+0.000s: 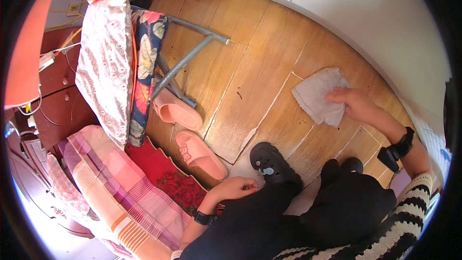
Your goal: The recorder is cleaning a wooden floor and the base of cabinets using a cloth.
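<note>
My right hand (352, 103) holds a pale grey cloth (317, 95) by its right side, low over the wood-look floor (267, 61). The cloth is spread out, and part of my fingers is hidden by it or by the hand itself. My left hand (238, 189) rests at my black-trousered knee, its fingers loosely curled; whether anything is inside them cannot be seen. Dark marks (239, 94) and worn pale seams show on the floor left of the cloth. My black clog (269, 164) is planted between the two hands.
Pink slippers (202, 155) lie left of my foot, beside a red floral mat (177, 184). A grey-metal-framed folding chair (187, 63) with floral fabric stands there. A plaid cloth (137, 202) covers something at lower left. A white panel (361, 11) borders the floor's far right.
</note>
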`<state>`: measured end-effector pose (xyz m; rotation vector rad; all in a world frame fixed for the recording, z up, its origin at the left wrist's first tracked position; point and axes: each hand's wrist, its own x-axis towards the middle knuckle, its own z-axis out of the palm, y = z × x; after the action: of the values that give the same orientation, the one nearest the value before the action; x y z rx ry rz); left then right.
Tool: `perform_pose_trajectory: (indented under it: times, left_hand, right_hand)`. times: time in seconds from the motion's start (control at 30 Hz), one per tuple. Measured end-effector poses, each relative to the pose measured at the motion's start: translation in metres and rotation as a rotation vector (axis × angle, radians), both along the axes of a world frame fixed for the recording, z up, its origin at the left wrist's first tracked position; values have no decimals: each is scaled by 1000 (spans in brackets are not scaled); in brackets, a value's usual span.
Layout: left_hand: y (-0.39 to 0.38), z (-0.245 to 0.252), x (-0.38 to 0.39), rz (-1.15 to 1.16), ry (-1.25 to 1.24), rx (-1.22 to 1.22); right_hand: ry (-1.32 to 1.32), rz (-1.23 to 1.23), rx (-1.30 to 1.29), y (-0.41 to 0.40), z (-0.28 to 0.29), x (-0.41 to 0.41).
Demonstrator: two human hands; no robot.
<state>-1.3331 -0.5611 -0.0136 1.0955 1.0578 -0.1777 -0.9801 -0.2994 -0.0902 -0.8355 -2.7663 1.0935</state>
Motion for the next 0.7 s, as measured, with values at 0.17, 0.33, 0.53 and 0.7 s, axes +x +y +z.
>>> perform_pose_trajectory:
  times: [0.17,0.33,0.53,0.7]
  left_hand:
    - [14,3,14,-99,21,57]
    - [39,2,21,-14,-17,182]
    - [82,4,46,79,-18,311]
    - [85,9,54,19,-35,356]
  right_hand:
    - [104,-337,-793,23,54,4]
    - [7,-323,-583,25,79,-2]
    - [221,-560,-770,24,67,-19]
    - [352,-1024,-1088,31,96,-66]
